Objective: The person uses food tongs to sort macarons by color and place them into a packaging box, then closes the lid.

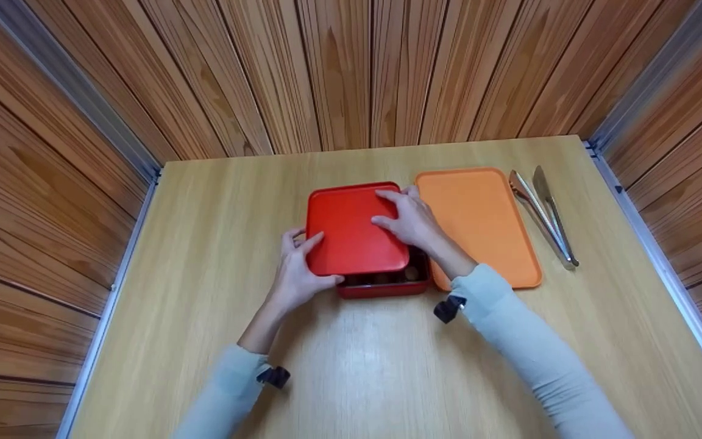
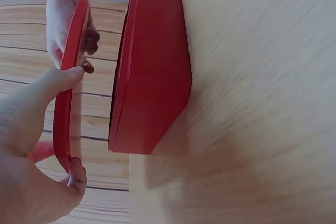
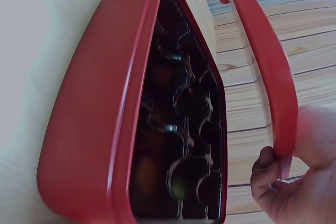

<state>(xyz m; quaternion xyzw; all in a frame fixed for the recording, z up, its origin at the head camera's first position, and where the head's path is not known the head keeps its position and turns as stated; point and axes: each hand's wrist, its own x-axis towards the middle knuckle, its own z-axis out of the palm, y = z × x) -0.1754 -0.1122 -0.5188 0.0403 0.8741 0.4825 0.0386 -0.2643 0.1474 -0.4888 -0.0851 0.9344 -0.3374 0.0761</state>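
A red lid (image 1: 354,228) hovers just above a red box (image 1: 387,286) in the middle of the table. My left hand (image 1: 299,268) grips the lid's left edge, thumb on top. My right hand (image 1: 412,219) holds the lid's right edge with fingers spread over its top. In the left wrist view the lid (image 2: 71,85) stands apart from the box (image 2: 152,72), pinched by my left hand (image 2: 37,145). The right wrist view shows the box (image 3: 105,124) open, with a dark tray of round cups holding small brown pieces; the lid (image 3: 262,61) is held by my right hand (image 3: 294,182).
An orange tray (image 1: 479,222) lies right of the box. Metal tongs (image 1: 543,213) lie further right, near the table's edge. The light wooden table (image 1: 217,213) is walled by wood panels behind and on both sides.
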